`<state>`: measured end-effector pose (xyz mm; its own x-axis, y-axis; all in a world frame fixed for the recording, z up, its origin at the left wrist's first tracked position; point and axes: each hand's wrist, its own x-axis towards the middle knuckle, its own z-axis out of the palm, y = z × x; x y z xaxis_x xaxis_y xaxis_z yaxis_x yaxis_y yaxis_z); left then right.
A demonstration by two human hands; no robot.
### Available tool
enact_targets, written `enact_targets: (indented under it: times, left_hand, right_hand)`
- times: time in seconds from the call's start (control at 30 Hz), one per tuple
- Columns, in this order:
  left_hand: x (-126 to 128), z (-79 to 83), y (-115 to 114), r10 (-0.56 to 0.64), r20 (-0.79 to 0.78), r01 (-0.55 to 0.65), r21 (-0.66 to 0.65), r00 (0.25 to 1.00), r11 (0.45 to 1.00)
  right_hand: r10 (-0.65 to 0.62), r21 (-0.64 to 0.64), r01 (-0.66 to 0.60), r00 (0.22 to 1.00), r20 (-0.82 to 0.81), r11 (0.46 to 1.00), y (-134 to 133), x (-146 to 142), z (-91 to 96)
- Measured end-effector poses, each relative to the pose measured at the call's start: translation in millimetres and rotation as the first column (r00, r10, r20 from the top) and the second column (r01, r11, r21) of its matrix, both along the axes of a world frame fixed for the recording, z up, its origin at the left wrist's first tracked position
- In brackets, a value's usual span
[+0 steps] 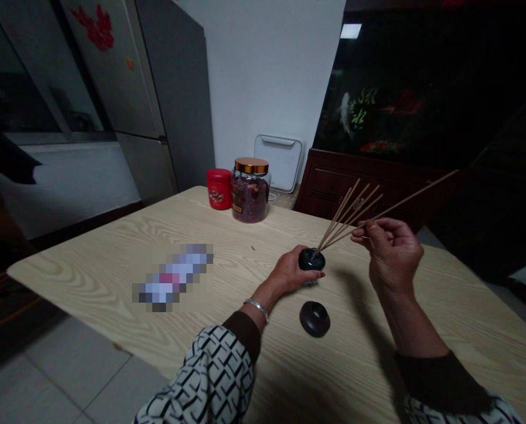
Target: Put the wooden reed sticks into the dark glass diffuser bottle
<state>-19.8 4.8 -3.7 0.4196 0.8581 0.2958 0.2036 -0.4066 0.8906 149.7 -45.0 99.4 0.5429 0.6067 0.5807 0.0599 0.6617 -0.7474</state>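
Observation:
My left hand (292,272) is wrapped around a small dark glass diffuser bottle (312,259) on the wooden table. Several thin reed sticks (346,207) fan out of its neck, leaning up and to the right. My right hand (393,250) pinches one longer reed stick (415,199) between thumb and fingers; its lower end meets the bottle's mouth, though whether it is inside I cannot tell. Just in front of the bottle, a round dark brown cap (315,319) with a hole in its middle lies on the table.
On the pale wooden table (90,259), a blurred-out packet (175,277) lies to the left. A red canister (219,189) and a glass jar with a copper lid (250,191) stand at the back. Behind are a white panel (278,162), a fridge (179,100) and a fish tank (399,88).

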Motion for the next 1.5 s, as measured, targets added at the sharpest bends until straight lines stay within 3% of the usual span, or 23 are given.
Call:
enact_targets:
  times: [0.33, 0.57, 0.83, 0.93, 1.07, 1.13, 1.23, 1.33, 1.5]
  left_hand:
    - [-2, 5.8, -3, 0.012, -0.037, -0.011, 0.020, 0.999, 1.000]
    - [-2, 7.3, -4, 0.004, -0.037, -0.003, 0.008, 0.999, 1.000]
    - [-2, 7.2, -4, 0.004, -0.018, -0.004, -0.001, 1.000, 1.000]
    - [-2, 4.9, -3, 0.002, -0.010, -0.002, -0.014, 1.000, 1.000]
    - [-3, 1.1, 0, -0.004, -0.025, 0.003, -0.035, 1.000, 0.999]
    - [-3, 1.0, 0, -0.010, -0.041, 0.009, -0.023, 0.999, 1.000]
    - [-3, 1.3, -2, -0.047, -0.042, 0.047, 0.002, 0.998, 0.999]
    - [-2, -2.6, -1, -0.012, -0.020, 0.013, 0.031, 1.000, 0.999]
    - [-2, -14.9, 4, 0.066, -0.012, -0.065, 0.043, 0.998, 0.997]
  right_hand:
    - [0.122, -0.194, -0.083, 0.972, 0.201, 0.978, 6, -13, -24.0]
    - [0.187, -0.336, 0.010, 0.816, 0.547, 0.942, 12, -8, -46.4]
    - [0.257, -0.438, -0.033, 0.848, 0.463, 0.899, 12, 0, -46.8]
    - [0.345, -0.531, -0.050, 0.810, 0.474, 0.846, 11, 7, -48.6]
    - [0.540, -0.664, -0.104, 0.679, 0.497, 0.741, 10, 10, -58.2]
    - [0.549, -0.657, -0.096, 0.647, 0.530, 0.747, 11, 7, -64.1]
    - [0.503, -0.624, -0.066, 0.660, 0.558, 0.779, 14, 2, -71.5]
    - [0.472, -0.608, -0.037, 0.668, 0.576, 0.793, 21, 3, -76.8]
    - [0.300, -0.507, 0.098, 0.705, 0.642, 0.856, 54, 19, -80.8]
